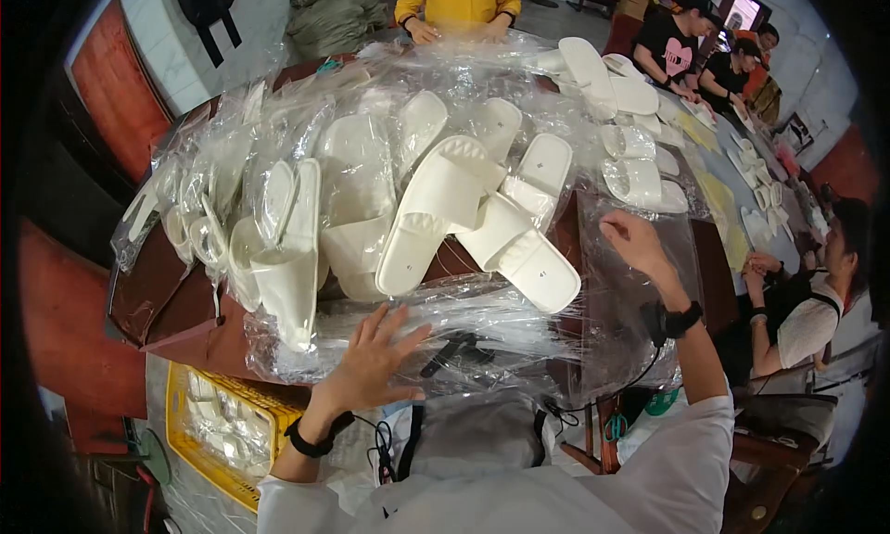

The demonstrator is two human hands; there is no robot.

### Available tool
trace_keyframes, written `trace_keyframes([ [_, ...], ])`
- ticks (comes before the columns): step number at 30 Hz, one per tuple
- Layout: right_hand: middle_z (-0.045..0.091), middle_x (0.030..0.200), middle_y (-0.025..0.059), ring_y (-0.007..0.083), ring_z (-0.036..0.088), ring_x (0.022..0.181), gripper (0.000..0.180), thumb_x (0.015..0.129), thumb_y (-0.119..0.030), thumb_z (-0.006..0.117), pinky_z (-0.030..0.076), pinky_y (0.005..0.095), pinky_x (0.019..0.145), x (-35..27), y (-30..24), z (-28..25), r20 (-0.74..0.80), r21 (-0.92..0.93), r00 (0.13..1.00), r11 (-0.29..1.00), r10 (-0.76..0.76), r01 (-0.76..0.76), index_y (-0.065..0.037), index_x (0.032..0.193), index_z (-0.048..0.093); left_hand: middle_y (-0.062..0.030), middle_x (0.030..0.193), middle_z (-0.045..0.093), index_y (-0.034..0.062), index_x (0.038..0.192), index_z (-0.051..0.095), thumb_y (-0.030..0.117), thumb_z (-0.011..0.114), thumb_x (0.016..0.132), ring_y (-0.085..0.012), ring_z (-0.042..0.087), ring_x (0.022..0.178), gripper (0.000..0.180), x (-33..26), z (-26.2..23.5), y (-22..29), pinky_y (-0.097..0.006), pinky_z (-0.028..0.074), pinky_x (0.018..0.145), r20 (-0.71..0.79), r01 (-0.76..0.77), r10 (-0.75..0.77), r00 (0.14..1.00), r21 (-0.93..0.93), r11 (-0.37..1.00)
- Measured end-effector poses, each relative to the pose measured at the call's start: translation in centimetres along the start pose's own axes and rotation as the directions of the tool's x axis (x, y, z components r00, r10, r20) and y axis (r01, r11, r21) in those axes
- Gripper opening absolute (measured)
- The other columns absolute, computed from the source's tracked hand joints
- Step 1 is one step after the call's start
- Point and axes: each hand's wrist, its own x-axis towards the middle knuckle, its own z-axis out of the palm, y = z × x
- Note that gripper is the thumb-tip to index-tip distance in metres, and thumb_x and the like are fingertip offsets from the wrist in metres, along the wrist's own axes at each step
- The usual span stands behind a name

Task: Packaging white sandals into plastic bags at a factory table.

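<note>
My left hand (375, 356) is open with its fingers spread, over the near edge of a stack of clear plastic bags (505, 325). My right hand (638, 244) has its fingers curled together above a clear plastic bag (640, 302) laid flat at the right; whether they pinch its film I cannot make out. Between and beyond my hands, a white slipper (413, 242) lies partly over another white slipper (542, 273), both bare of wrapping. To their left, several white slippers in clear bags, such as this bagged slipper (287, 265), lean together.
More white slippers (640, 184) lie in a row at the right. A yellow crate (181, 446) of wrapped items stands at lower left. Across the table is a person in yellow (459, 1); other people work along a grey table (732, 186) at right. Black cords run from both wrists.
</note>
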Motion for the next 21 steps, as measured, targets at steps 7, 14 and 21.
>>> trace_keyframes([
  [7, 0.066, 0.097, 0.0137, 0.0216, 0.063, 0.086, 0.042, 0.087, -0.033, 0.063, 0.048, 0.0333, 0.075, -4.3, -6.5, 2.5, 0.214, 0.148, 0.977, 0.989, -0.011, -0.022, -0.001, 0.114, 0.057, -0.0204, 0.125, 0.049, 0.0113, 0.133, 0.043, 0.028, 0.072, 0.078, -0.0387, 0.051, 0.112, 0.064, 3.9, -3.2, 0.7, -0.045, 0.043, 0.091, -0.392, 0.127, -0.13, 0.911, -0.034, 0.991],
  [14, 0.062, 0.094, 0.0129, 0.0206, 0.061, 0.08, 0.035, 0.088, -0.03, 0.061, 0.049, 0.0327, 0.068, -3.5, -5.5, 5.2, 0.282, 0.262, 0.959, 0.961, 0.016, -0.093, -0.002, 0.109, 0.054, -0.0177, 0.1, 0.055, 0.0047, 0.114, 0.045, 0.013, 0.07, 0.077, -0.0371, 0.059, 0.085, 0.045, 8.7, -0.2, -2.4, -0.043, 0.048, 0.069, -0.653, 0.291, -0.259, 0.712, -0.061, 0.955],
  [21, 0.06, 0.088, 0.0094, 0.0145, 0.059, 0.072, 0.022, 0.09, -0.02, 0.058, 0.049, 0.0282, 0.057, -4.4, -6.8, 5.2, 0.247, 0.421, 0.966, 0.889, 0.078, -0.179, -0.004, 0.104, 0.053, -0.0149, 0.086, 0.059, 0.0024, 0.103, 0.05, 0.015, 0.074, 0.073, -0.0335, 0.06, 0.076, 0.04, 9.6, 0.3, -4.0, -0.04, 0.047, 0.065, -0.699, 0.262, -0.275, 0.66, -0.128, 0.956],
])
